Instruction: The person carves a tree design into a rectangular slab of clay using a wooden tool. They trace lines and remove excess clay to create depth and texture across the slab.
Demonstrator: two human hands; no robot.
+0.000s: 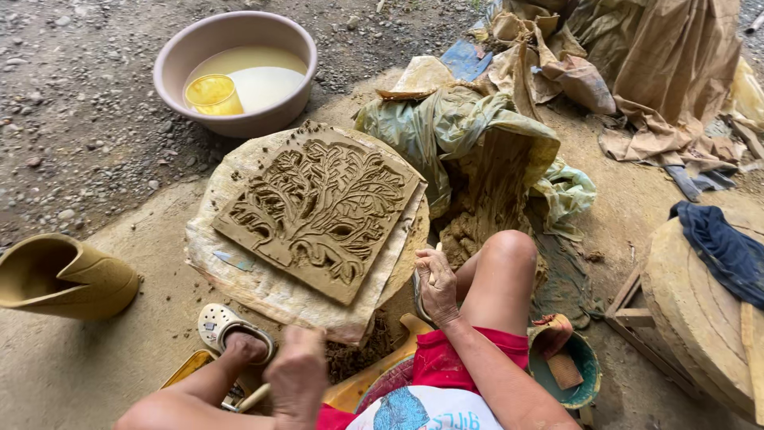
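Note:
A square slab of wet clay [318, 209] carved with a tree relief lies on a round, cloth-covered board [239, 279] on the ground in front of me. My right hand [436, 285] rests by the board's right edge, next to my raised knee, closed around a thin pale tool whose tip sticks up above the fingers. My left hand [298, 374] is a fist just below the board's near edge and grips a wooden stick [253, 396]. My foot in a white clog [227, 326] sits beside that hand.
A pink basin [239, 119] of cloudy water with a yellow cup [212, 94] stands behind the board. A clay jug [68, 277] lies at left. A plastic-wrapped clay lump [477, 159] sits at right, beyond it a wooden wheel [692, 310] with a blue cloth [728, 251]. A green bowl [585, 366] is by my hip.

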